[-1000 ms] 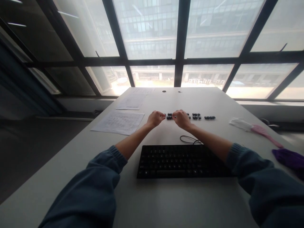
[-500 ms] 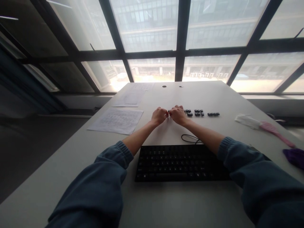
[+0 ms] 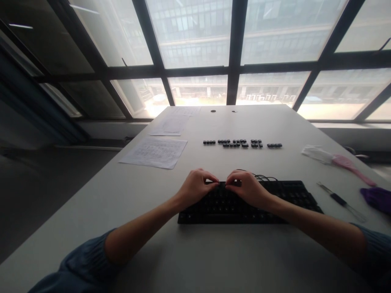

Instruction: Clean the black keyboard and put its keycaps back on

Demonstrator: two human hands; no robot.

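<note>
A black keyboard [image 3: 232, 219] lies on the white table, its back part partly hidden by my hands. Over its upper left rows is my left hand [image 3: 197, 186], thumb and fingertips pressed close at the dark keys. Just to its right, my right hand [image 3: 247, 188] is bent into a similar pinch, its tips a small gap from the left ones. Whatever sits between the fingertips is too small and dark to make out. Farther back, loose black keycaps [image 3: 233, 145] stand in two short rows, apart from both hands.
Written paper sheets [image 3: 155, 152] lie at the left. Right of the keyboard is a wire-ended puller tool [image 3: 339, 199], with a pink and white brush-like item [image 3: 345, 162] and a purple cloth [image 3: 377, 199] beyond. A cable [image 3: 265, 178] loops behind the keyboard. Windows line the far side.
Both hands have come back from the loose keycaps to the keyboard's upper rows. The keycap rows and the puller tool, covered before by hands and sleeve, now show.
</note>
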